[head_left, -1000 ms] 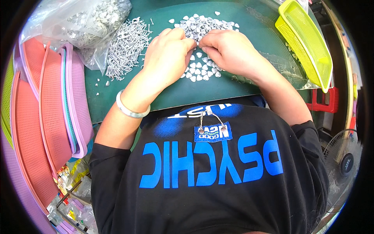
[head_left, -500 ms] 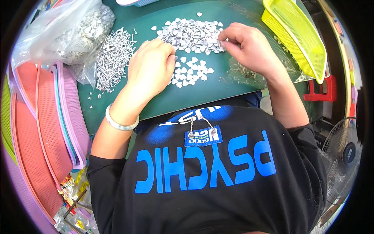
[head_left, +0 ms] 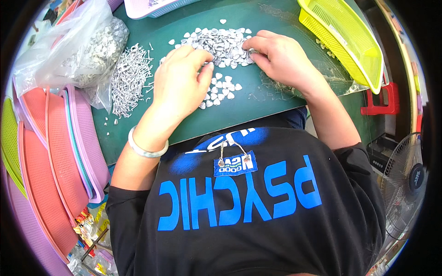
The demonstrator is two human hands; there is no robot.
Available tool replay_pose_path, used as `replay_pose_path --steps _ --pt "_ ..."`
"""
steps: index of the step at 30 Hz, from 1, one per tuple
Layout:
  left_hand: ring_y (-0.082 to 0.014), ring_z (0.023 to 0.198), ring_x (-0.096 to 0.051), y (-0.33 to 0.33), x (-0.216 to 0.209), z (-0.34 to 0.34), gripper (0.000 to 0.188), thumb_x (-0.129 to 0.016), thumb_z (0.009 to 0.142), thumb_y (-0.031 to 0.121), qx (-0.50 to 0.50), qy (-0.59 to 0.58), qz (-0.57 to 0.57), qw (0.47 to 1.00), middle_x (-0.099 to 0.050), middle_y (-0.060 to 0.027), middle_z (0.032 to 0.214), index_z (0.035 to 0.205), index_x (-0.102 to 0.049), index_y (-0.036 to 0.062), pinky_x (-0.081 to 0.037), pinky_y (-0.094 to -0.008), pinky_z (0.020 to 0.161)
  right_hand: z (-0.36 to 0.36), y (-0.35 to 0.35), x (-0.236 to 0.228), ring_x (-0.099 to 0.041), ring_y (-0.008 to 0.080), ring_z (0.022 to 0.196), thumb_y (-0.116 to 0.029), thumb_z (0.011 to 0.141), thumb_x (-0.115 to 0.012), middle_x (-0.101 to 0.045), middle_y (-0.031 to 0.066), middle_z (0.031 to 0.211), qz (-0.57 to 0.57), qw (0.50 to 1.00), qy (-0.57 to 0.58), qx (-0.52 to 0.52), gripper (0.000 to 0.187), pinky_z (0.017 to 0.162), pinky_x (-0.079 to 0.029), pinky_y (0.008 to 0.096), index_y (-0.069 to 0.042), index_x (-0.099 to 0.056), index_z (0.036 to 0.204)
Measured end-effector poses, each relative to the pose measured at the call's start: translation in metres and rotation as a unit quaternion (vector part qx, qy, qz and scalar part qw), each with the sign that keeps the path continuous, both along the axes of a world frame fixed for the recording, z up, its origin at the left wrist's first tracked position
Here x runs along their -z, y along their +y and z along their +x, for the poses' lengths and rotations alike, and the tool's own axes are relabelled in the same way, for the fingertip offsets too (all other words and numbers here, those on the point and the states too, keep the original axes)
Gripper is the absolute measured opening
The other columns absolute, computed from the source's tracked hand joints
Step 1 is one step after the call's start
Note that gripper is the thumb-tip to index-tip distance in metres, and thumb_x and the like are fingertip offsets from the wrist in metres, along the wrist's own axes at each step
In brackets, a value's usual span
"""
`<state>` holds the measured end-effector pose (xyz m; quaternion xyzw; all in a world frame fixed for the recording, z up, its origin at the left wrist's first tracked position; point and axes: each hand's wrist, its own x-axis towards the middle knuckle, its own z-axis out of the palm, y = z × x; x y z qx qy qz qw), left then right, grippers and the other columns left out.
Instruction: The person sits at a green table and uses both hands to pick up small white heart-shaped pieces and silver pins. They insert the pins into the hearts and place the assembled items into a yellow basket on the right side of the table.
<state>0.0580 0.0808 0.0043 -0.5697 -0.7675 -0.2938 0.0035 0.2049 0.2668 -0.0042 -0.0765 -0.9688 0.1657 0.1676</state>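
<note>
Small silver heart-shaped pieces lie in a dense pile (head_left: pixel 225 45) on the green table, with a looser cluster (head_left: pixel 223 88) of them on the near side. My left hand (head_left: pixel 182 82) is at the pile's left edge, palm down with curled fingers. Its thumb is bent beside the cluster, and its fingertips are mostly hidden by the hand itself. At the right edge of the pile, my right hand (head_left: pixel 283 59) has thumb and index finger closed around a heart-shaped piece. A heap of thin silver pins or screws (head_left: pixel 131 80) lies left of my left hand.
A clear plastic bag (head_left: pixel 99 50) of pieces stands at the far left. Stacked pink and purple baskets (head_left: pixel 85 138) line the left side. A yellow-green basket (head_left: pixel 345 43) rests at the right, a pale tray (head_left: pixel 154 10) at the back. A fan (head_left: pixel 405 184) stands lower right.
The whole view has shifted slightly. My left hand has moved right over the near cluster, its thumb now farther from the index finger. My right hand has edged left along the pile.
</note>
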Motion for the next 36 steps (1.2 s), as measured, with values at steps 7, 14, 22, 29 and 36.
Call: replay_pose_path --steps 7,14,22,29,36 --pt "-0.0299 0.084 -0.061 0.031 -0.001 0.023 0.012 -0.067 0.080 0.016 0.024 -0.021 -0.006 0.999 -0.060 -0.0091 0.082 0.088 -0.069 0.0068 -0.050 -0.0418 0.073 0.001 0.000 0.000 -0.062 0.0313 0.075 -0.011 0.080 -0.065 -0.060 0.0086 0.084 -0.002 1.000 0.015 -0.013 0.008 0.066 -0.050 0.0395 -0.008 -0.066 0.087" --pt "-0.0320 0.082 -0.061 0.041 0.002 0.015 0.010 -0.065 0.081 0.015 0.024 -0.059 -0.002 0.998 -0.061 -0.0116 0.081 0.082 -0.065 0.0054 -0.049 -0.0417 0.072 -0.002 -0.001 -0.007 -0.062 0.0318 0.085 -0.018 0.085 -0.061 -0.062 0.0092 0.089 -0.086 0.995 0.018 -0.037 0.011 0.072 -0.051 0.0407 -0.009 -0.066 0.088" --pt "-0.0114 0.072 -0.058 0.015 -0.003 -0.023 0.011 -0.060 0.089 0.011 -0.051 -0.320 0.032 0.945 -0.062 -0.0041 0.079 0.085 -0.062 0.0009 -0.047 -0.0259 0.064 -0.020 0.014 -0.012 -0.063 0.0314 0.087 -0.019 0.086 -0.061 -0.064 0.0095 0.090 -0.084 0.996 0.018 -0.027 0.012 0.075 -0.051 0.0410 -0.009 -0.067 0.090" --pt "-0.0280 0.093 -0.068 -0.008 -0.002 -0.042 0.009 -0.054 0.093 0.005 0.016 -0.698 0.137 0.703 -0.067 -0.0201 0.098 0.087 -0.058 -0.0008 -0.057 -0.0355 0.084 -0.053 0.005 -0.013 -0.064 0.0303 0.090 -0.017 0.084 -0.062 -0.064 0.0092 0.092 -0.019 0.994 -0.017 -0.105 0.014 0.078 -0.052 0.0407 -0.012 -0.069 0.095" --pt "-0.0268 0.094 -0.067 -0.032 0.010 -0.055 0.005 -0.053 0.090 0.000 0.072 -0.774 0.188 0.600 -0.064 -0.0183 0.104 0.090 -0.058 0.0018 -0.058 -0.0344 0.083 -0.079 0.001 -0.010 -0.064 0.0305 0.083 -0.014 0.081 -0.067 -0.063 0.0094 0.089 -0.012 0.990 0.007 -0.143 0.016 0.073 -0.051 0.0395 -0.008 -0.069 0.096"
